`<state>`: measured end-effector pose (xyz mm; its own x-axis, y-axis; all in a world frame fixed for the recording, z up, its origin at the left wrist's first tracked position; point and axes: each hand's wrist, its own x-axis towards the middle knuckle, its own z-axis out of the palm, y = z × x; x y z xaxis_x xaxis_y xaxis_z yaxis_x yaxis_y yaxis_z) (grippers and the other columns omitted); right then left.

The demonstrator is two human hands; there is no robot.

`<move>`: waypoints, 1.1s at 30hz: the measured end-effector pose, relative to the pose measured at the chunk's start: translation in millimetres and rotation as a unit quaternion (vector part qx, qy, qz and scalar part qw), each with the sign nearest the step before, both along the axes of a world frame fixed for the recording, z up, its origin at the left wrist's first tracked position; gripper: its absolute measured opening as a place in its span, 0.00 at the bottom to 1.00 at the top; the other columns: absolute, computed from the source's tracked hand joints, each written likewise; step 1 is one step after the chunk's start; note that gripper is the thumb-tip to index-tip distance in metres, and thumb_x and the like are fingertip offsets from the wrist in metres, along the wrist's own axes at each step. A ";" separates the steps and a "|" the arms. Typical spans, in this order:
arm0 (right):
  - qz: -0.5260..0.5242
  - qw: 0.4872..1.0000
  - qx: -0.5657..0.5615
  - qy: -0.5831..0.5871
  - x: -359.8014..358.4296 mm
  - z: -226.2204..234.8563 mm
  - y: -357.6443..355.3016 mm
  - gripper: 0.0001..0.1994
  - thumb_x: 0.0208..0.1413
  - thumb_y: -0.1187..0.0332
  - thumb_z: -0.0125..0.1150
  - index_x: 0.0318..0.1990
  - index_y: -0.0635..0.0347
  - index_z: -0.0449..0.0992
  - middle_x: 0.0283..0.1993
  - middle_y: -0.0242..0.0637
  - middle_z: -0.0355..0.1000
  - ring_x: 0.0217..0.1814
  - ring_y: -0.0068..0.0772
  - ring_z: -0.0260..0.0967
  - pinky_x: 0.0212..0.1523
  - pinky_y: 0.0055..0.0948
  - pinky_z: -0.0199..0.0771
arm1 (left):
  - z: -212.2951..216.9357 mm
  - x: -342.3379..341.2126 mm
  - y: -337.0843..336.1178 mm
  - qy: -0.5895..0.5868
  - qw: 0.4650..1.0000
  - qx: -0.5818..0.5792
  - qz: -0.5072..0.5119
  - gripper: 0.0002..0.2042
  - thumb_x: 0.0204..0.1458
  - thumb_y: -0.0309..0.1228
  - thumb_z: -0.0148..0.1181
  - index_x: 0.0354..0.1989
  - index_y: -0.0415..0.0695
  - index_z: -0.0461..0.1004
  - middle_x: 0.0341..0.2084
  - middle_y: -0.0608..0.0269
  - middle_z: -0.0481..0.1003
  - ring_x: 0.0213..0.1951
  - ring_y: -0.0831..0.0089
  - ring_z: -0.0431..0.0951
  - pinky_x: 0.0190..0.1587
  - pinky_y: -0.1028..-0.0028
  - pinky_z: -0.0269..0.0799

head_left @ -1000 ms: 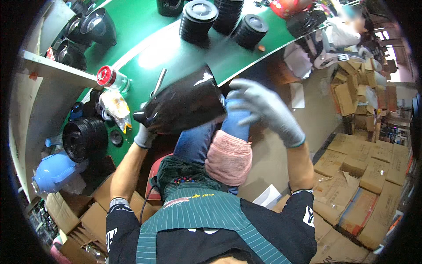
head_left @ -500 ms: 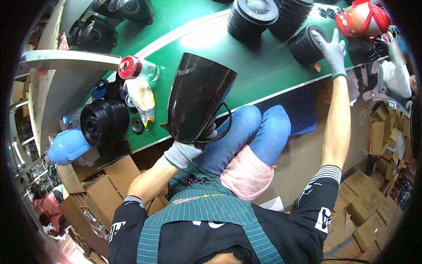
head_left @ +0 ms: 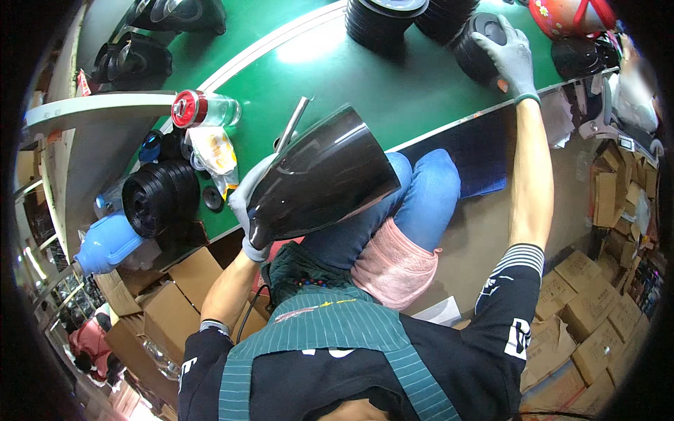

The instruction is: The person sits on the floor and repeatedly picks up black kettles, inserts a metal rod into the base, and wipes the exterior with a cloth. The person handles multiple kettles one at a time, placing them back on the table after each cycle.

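Note:
My left hand [head_left: 251, 207], in a pale grey glove, is wrapped round the narrow end of a glossy black tapered shell [head_left: 326, 182]. The shell lies tilted over my lap, its wide end toward the right. A slim silver rod [head_left: 292, 125] sticks up beside it; whether it belongs to the shell I cannot tell. At the far right of the green table, my gloved right hand [head_left: 516, 62] is closed over the top of a stack of black round lids [head_left: 474, 59]. Its fingers lie across the top lid [head_left: 489, 28], and the thumb side is partly hidden.
More stacked black lids [head_left: 382, 28] stand at the back of the green table [head_left: 302, 84]. A red-lidded jar [head_left: 203, 110], a food wrapper [head_left: 215, 156] and a roll of black discs [head_left: 161, 196] sit at left. A red flowered container [head_left: 569, 15] is far right. Cardboard boxes [head_left: 590, 316] lie on the floor.
My left hand has turned the shell from nearly upright to leaning right and shifted its grip to the side. My right hand's spread fingers have come down onto the top lid.

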<state>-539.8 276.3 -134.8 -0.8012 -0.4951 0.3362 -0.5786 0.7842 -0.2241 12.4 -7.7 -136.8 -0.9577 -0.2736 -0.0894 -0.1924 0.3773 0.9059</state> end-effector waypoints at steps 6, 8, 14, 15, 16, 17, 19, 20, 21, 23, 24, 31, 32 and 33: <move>0.031 0.985 -0.152 0.078 97.7 45.9 13.2 0.43 0.56 0.44 0.75 0.73 0.59 0.70 0.71 0.61 0.67 0.73 0.57 0.66 0.75 0.46 0.64 | -8.0 6.5 -14.8 0.009 1.000 0.009 0.007 0.23 0.64 0.41 0.62 0.67 0.51 0.76 0.63 0.57 0.77 0.64 0.56 0.76 0.72 0.53 0.66; 0.147 0.793 -0.492 -0.327 193.8 77.2 -3.3 0.41 0.61 0.54 0.72 0.77 0.66 0.65 0.76 0.48 0.66 0.76 0.40 0.64 0.76 0.38 0.63 | -24.5 16.0 -14.9 0.012 1.000 0.016 0.008 0.23 0.64 0.41 0.63 0.66 0.50 0.77 0.62 0.57 0.78 0.64 0.56 0.77 0.71 0.53 0.67; 0.161 0.712 -0.511 -0.453 365.5 109.1 -2.8 0.55 0.42 0.49 0.84 0.77 0.66 0.65 0.79 0.51 0.61 0.81 0.46 0.59 0.80 0.41 0.56 | -52.2 11.0 -5.5 0.053 0.989 -0.071 -0.116 0.22 0.61 0.41 0.67 0.63 0.48 0.80 0.59 0.56 0.81 0.61 0.57 0.79 0.69 0.54 0.69; 0.191 0.750 -0.482 -0.411 371.6 114.1 0.6 0.55 0.40 0.52 0.85 0.76 0.66 0.66 0.79 0.52 0.59 0.82 0.48 0.57 0.80 0.42 0.56 | -53.7 11.9 -4.7 0.060 0.987 -0.065 -0.132 0.22 0.60 0.40 0.68 0.62 0.48 0.80 0.59 0.56 0.81 0.61 0.57 0.80 0.69 0.55 0.69; 0.218 0.782 -0.455 -0.366 379.0 119.1 3.8 0.54 0.37 0.55 0.85 0.75 0.65 0.68 0.80 0.54 0.58 0.83 0.50 0.56 0.80 0.43 0.55 | -69.3 17.2 -4.6 0.072 0.990 0.036 -0.113 0.22 0.59 0.40 0.69 0.60 0.47 0.81 0.58 0.56 0.82 0.59 0.57 0.81 0.66 0.55 0.73; 0.253 0.815 -0.413 -0.318 383.0 121.8 10.1 0.54 0.35 0.58 0.86 0.74 0.65 0.69 0.80 0.55 0.57 0.83 0.52 0.55 0.81 0.44 0.54 | -54.6 10.8 2.6 0.096 0.984 0.062 -0.136 0.22 0.59 0.40 0.70 0.60 0.47 0.81 0.58 0.56 0.82 0.59 0.57 0.82 0.65 0.55 0.74; 0.260 0.841 -0.374 -0.293 397.2 132.3 17.9 0.54 0.30 0.61 0.86 0.74 0.60 0.72 0.81 0.58 0.55 0.83 0.56 0.55 0.80 0.45 0.54 | -19.4 4.5 16.3 0.138 0.968 0.112 -0.174 0.22 0.58 0.39 0.72 0.59 0.46 0.81 0.58 0.54 0.82 0.58 0.56 0.83 0.63 0.55 0.78; 0.272 0.848 -0.365 -0.271 399.3 131.4 24.2 0.54 0.30 0.60 0.87 0.74 0.59 0.72 0.81 0.60 0.55 0.83 0.58 0.55 0.80 0.47 0.55 | -9.1 2.5 18.0 0.102 0.950 0.234 -0.179 0.23 0.60 0.39 0.70 0.62 0.45 0.79 0.59 0.54 0.81 0.59 0.56 0.82 0.64 0.55 0.77; 0.285 0.855 -0.354 -0.249 401.3 131.5 31.0 0.54 0.30 0.58 0.87 0.73 0.59 0.73 0.81 0.61 0.55 0.82 0.60 0.56 0.79 0.48 0.56 | -0.8 0.6 19.9 0.063 0.917 0.350 -0.181 0.23 0.61 0.38 0.69 0.64 0.45 0.77 0.61 0.53 0.79 0.60 0.56 0.81 0.65 0.54 0.77; 0.321 0.853 -0.354 -0.209 410.5 132.4 41.3 0.54 0.30 0.55 0.88 0.73 0.57 0.73 0.81 0.63 0.54 0.81 0.64 0.57 0.78 0.51 0.58 | 9.1 0.2 23.5 -0.022 0.807 0.563 -0.176 0.25 0.65 0.37 0.65 0.68 0.44 0.73 0.64 0.52 0.77 0.62 0.56 0.79 0.67 0.54 0.75; 0.331 0.854 -0.349 -0.198 414.0 133.4 46.0 0.53 0.34 0.48 0.87 0.73 0.57 0.74 0.81 0.64 0.54 0.81 0.66 0.58 0.77 0.53 0.59 | 6.7 2.0 24.7 -0.038 0.798 0.571 -0.190 0.25 0.66 0.37 0.63 0.70 0.43 0.71 0.65 0.52 0.76 0.63 0.56 0.79 0.68 0.54 0.75; 0.265 0.852 -0.412 -0.185 448.7 121.3 63.5 0.54 0.43 0.38 0.82 0.75 0.59 0.70 0.81 0.63 0.54 0.82 0.64 0.56 0.79 0.51 0.55 | -25.5 7.3 17.9 -0.049 0.842 0.507 -0.179 0.24 0.72 0.34 0.54 0.73 0.40 0.66 0.67 0.49 0.74 0.64 0.57 0.77 0.68 0.53 0.76; 0.223 0.824 -0.463 -0.241 459.0 116.6 61.8 0.55 0.45 0.39 0.82 0.77 0.61 0.67 0.82 0.61 0.53 0.83 0.60 0.55 0.80 0.49 0.53 | -30.1 16.0 7.6 -0.046 0.855 0.490 -0.163 0.25 0.70 0.32 0.58 0.74 0.40 0.66 0.68 0.51 0.73 0.65 0.58 0.76 0.69 0.55 0.75; 0.218 0.786 -0.511 -0.272 463.1 108.8 59.4 0.54 0.46 0.42 0.83 0.77 0.62 0.65 0.83 0.56 0.52 0.85 0.55 0.51 0.81 0.46 0.51 | -37.0 22.8 -2.9 -0.047 0.862 0.488 -0.133 0.27 0.68 0.33 0.61 0.74 0.40 0.66 0.68 0.51 0.73 0.65 0.58 0.76 0.69 0.56 0.74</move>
<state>-76.7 335.8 -26.0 -0.7930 -0.4569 0.4030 -0.3426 -0.2125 -0.9151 35.2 -10.7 -173.7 -0.9512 0.2027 -0.2326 -0.3054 -0.5126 0.8025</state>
